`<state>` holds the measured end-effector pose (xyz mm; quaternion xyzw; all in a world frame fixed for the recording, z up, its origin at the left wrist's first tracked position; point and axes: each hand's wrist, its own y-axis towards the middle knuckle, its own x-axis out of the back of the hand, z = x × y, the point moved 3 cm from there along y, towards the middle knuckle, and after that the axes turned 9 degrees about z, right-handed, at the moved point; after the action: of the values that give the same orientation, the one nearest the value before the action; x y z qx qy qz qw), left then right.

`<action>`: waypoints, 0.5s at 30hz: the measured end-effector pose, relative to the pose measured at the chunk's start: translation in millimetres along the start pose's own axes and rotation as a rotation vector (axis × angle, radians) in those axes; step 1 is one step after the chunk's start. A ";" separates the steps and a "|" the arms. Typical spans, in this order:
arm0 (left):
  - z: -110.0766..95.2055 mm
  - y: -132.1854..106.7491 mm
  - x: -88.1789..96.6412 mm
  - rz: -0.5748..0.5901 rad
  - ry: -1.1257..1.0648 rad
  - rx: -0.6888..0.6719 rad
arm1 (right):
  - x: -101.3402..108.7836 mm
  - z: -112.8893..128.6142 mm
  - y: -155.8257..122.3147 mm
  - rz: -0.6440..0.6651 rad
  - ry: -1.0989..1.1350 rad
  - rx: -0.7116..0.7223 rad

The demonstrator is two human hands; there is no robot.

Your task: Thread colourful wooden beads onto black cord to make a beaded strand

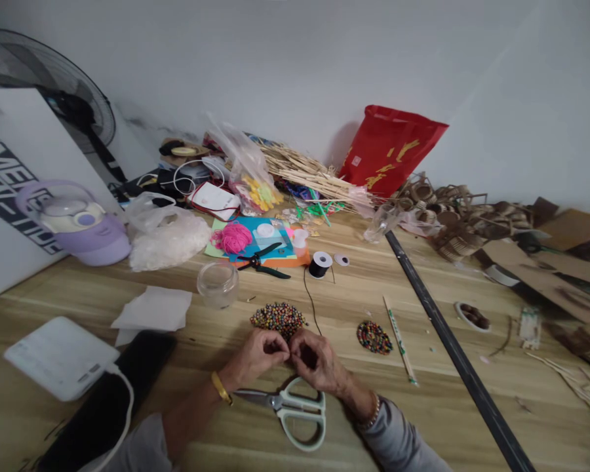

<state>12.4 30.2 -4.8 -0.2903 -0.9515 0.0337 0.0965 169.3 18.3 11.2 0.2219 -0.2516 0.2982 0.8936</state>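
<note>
My left hand (258,357) and my right hand (319,360) meet fingertip to fingertip, both pinched closed. What sits between the fingertips is too small to make out. Just beyond them lies a heap of multicoloured beads (278,318). A black cord (311,301) runs from its spool (320,264) down toward my right hand; whether my fingers hold its end I cannot tell. Under my wrists rest scissors (302,414) with pale handles, blades pointing left. To the right of my right hand is a coiled string of coloured beads (374,337).
A clear jar (217,285), black-handled pliers (259,259) and pink yarn (235,237) lie beyond my left hand. A white power bank (61,357) with a cable is at the left. A long dark strip (452,347) crosses the right side, near a wrapped chopstick packet (400,341).
</note>
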 end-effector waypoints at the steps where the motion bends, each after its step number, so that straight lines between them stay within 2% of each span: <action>1: -0.6 0.0 0.4 -0.005 -0.001 -0.001 | 0.3 -0.5 -0.8 0.003 -0.007 -0.003; 15: -16.6 -3.2 6.5 -0.042 -0.016 -0.023 | 2.5 -0.5 0.1 -0.033 -0.021 -0.047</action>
<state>8.8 31.3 12.9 -0.2711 -0.9584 0.0229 0.0864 171.1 19.7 12.3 0.2079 -0.2642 0.2751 0.9007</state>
